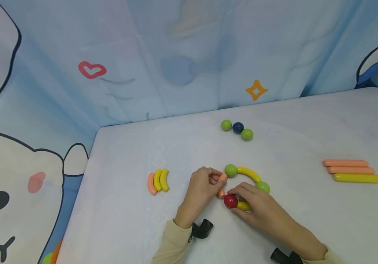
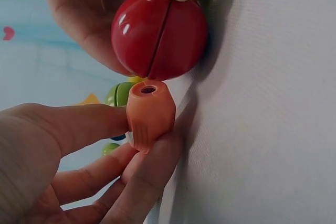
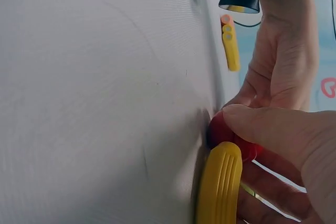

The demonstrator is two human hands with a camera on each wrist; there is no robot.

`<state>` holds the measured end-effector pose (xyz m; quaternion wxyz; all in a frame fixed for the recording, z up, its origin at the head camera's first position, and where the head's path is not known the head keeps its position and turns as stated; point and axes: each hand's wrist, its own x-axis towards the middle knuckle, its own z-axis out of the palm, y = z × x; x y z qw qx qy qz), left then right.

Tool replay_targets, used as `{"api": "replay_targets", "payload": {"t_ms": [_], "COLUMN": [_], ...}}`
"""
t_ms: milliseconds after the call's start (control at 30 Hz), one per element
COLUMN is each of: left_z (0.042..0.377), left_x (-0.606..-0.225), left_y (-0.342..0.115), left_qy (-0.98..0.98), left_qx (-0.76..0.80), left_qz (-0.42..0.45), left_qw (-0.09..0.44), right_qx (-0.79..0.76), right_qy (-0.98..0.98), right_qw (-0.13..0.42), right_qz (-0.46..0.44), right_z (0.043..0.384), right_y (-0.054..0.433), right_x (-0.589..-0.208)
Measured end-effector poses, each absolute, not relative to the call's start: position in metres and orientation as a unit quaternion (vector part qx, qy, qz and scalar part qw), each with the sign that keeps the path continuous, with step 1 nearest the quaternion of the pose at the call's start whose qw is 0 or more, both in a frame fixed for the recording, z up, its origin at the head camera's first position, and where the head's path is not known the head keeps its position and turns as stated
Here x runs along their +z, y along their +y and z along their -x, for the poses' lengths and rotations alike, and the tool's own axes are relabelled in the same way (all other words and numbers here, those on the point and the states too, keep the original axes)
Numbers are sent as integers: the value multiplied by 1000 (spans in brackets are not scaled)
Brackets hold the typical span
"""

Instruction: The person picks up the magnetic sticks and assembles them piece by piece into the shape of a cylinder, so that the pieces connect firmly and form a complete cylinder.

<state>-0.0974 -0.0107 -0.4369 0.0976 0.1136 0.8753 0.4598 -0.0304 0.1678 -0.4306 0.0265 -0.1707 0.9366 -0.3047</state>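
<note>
My left hand (image 1: 199, 190) pinches a curved orange piece (image 2: 151, 116) between thumb and fingers; a hole shows in its end. Thumb and fingers of my right hand (image 1: 261, 205) grip a red ball (image 1: 230, 201), right at that holed end. A yellow curved piece (image 3: 219, 182) extends from the red ball beneath the right hand. Further round the loop come a green ball (image 1: 231, 170) by the orange piece's far end, another yellow curved piece (image 1: 249, 173) and a second green ball (image 1: 263, 187). The right hand hides part of the loop.
Left on the white table (image 1: 123, 220) lie a short orange piece (image 1: 151, 183) and two yellow curved pieces (image 1: 160, 180). Behind the loop sit two green balls and a dark blue ball (image 1: 238, 128). Two orange sticks (image 1: 350, 167) and a yellow stick (image 1: 357, 178) lie at right.
</note>
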Motion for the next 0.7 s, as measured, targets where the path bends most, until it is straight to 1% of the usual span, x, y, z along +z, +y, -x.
{"api": "replay_targets", "payload": {"t_ms": [133,200,367,533,600,700], "left_z": [97,97,97,100,101,101], "left_x": [-437,-436,-432,-429,-428,-428], "left_y": [-8,-8,-13,-20,-20,-19], "left_qy": [877,874,861,842,840,844], "left_qx": [460,464,478,490,489,486], "left_qz": [-107,-105,-93,-83,-81,-81], "left_qw": [94,101,148,210,221,212], "right_qx": [-322,-332,-344,-352,-356,-360], "right_qy": [930,926,921,918,916,913], "right_qw": [28,32,44,37,27,14], "right_qz": [178,179,177,181,185,191], "right_z": [30,30,30,28,28,28], "right_y": [169,169,169,171,172,172], "right_x": [-431,-432,-433,-433,-434,-436]}}
